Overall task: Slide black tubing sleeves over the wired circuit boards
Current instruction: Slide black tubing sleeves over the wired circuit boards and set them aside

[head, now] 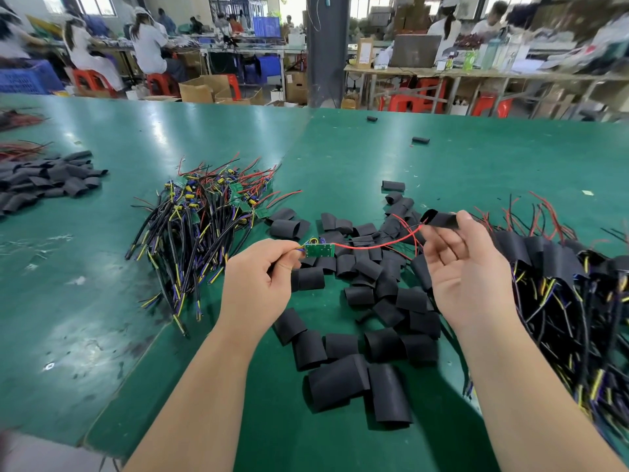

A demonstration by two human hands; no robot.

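My left hand (pixel 262 277) pinches the wires at the near end of a small green circuit board (pixel 319 249), held above the table. The board's red and black leads (pixel 377 246) run right to the mouth of a black tubing sleeve (pixel 440 219). My right hand (pixel 466 264) holds that sleeve between thumb and forefinger, its other fingers relaxed. The lead tips sit at the sleeve's opening; the board itself is outside the sleeve.
Loose black sleeves (pixel 360 321) lie scattered between my arms on the green table (pixel 102 301). A pile of bare wired boards (pixel 204 212) lies to the left, sleeved ones (pixel 571 301) to the right. More sleeves (pixel 44 182) lie far left. People work at benches behind.
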